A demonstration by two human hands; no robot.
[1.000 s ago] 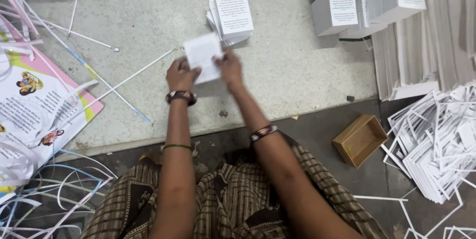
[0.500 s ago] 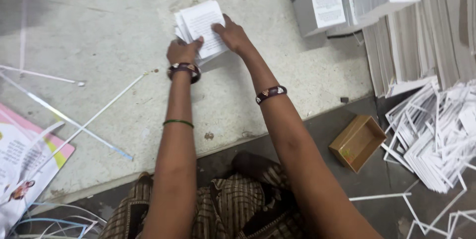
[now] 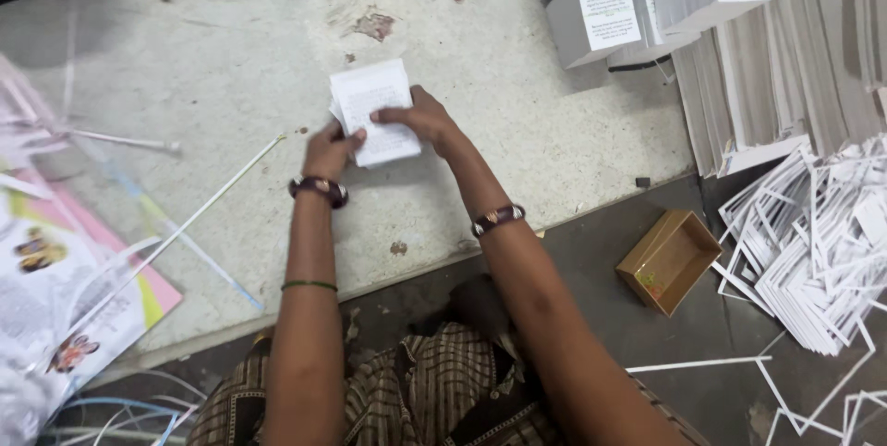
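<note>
Fingers (image 3: pixel 356 143) of both my hands pinch a small white printed paper stack (image 3: pixel 372 106), light, floppy, best gripped at its edges.

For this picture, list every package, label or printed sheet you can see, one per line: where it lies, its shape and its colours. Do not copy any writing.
Small stack of printed slips: centre, held by left hand and right hand; white, rectangular.
Bundled paper blocks: top right; grey-white, each with a white rectangular label.
Open cardboard box: lower right, on dark floor; brown, shallow.
Illustrated sheet: lower left; white with pink and yellow.
</note>
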